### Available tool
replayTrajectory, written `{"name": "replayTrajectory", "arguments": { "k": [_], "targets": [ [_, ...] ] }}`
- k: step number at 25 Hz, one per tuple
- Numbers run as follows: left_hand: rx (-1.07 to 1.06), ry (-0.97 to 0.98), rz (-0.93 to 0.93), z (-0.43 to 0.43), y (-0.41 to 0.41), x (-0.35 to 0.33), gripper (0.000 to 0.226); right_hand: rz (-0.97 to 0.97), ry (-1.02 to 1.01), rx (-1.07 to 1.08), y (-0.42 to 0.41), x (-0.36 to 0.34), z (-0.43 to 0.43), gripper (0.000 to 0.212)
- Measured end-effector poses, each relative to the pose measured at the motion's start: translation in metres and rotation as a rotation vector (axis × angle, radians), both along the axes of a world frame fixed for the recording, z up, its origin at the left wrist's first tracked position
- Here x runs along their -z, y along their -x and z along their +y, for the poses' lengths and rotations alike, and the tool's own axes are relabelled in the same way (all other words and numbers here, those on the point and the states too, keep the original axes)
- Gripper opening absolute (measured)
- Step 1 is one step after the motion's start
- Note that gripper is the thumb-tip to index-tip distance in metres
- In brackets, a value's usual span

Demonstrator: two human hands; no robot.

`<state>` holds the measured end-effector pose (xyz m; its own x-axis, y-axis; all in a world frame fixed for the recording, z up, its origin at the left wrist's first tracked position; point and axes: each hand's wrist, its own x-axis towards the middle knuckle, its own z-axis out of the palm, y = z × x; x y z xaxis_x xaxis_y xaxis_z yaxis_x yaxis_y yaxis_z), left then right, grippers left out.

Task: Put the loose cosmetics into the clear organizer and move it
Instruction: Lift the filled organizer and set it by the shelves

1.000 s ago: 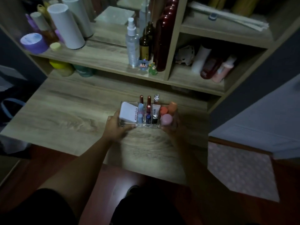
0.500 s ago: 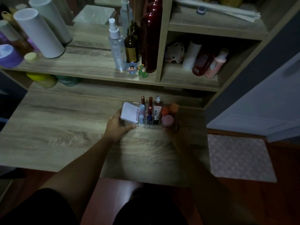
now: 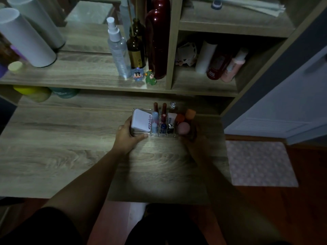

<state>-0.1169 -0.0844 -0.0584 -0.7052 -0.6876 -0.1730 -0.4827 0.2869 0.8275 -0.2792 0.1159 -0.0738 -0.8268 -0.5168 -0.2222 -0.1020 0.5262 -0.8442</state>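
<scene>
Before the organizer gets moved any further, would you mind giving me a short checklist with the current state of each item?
1. Left hand grips the clear organizer at its left end: ok.
2. Right hand grips the right end: cannot tell, it lies in shadow.
3. White 4U2skin box sits in the left compartment: ok.
4. Tubes and bottles stand upright in the middle slots: ok.
5. Pink sponge is inside the right compartment: ok.
6. No loose cosmetics left on the desk: ok.

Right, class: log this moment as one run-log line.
stage: moving organizer | left hand: gripping clear organizer | right hand: holding its other end | cosmetics: inside | surface: wooden desk
</scene>
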Motion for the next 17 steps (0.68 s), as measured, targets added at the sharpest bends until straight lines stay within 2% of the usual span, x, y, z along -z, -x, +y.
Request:
{"name": "replayTrajectory", "arguments": {
  "k": [9,13,17],
  "targets": [
    [-0.013,-0.070,-0.062,0.000,-0.001,0.002,0.091,-0.009,0.047,-0.011,0.001,0.002,-0.001,0.077],
    [-0.021,-0.086,-0.062,0.001,-0.001,-0.003,0.092,-0.022,0.032,-0.049,0.002,-0.001,0.000,0.072],
    [0.007,-0.068,-0.032,0.004,-0.001,-0.013,0.083,-0.014,0.019,-0.032,-0.003,-0.010,-0.001,0.070]
  ]
}}
